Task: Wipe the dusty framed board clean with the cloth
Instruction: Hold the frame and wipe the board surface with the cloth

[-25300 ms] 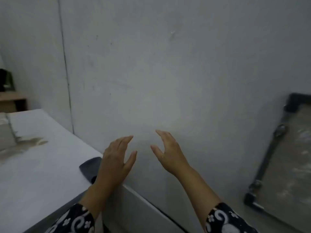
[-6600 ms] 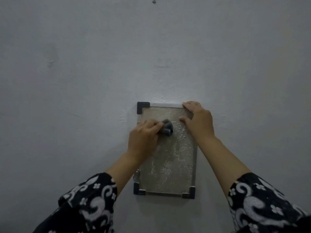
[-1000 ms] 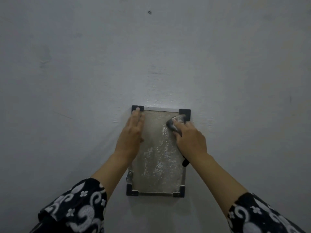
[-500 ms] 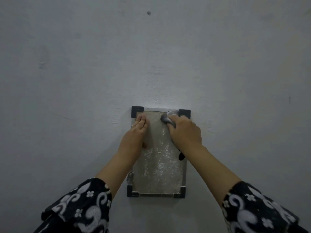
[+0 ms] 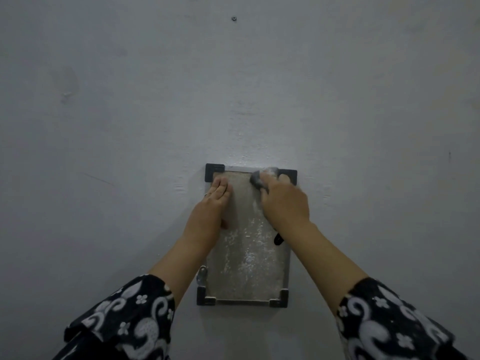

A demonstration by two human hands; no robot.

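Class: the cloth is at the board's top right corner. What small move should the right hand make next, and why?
Probably drag the cloth down the framed board: pale dust covers its lower half, while the left hand presses it flat and steady.

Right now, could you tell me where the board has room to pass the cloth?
Free: the dusty lower half of the grey framed board, below both wrists. Crowded: the top, where the left hand presses flat and the right hand grips the dark cloth.

Both arms bare up past the wrists, then loose black sleeves, left sleeve [image 5: 124, 315] and right sleeve [image 5: 394, 323], covered in white swirls and little flowers. Thin ring [image 5: 205, 194] on the left hand [image 5: 210, 211].
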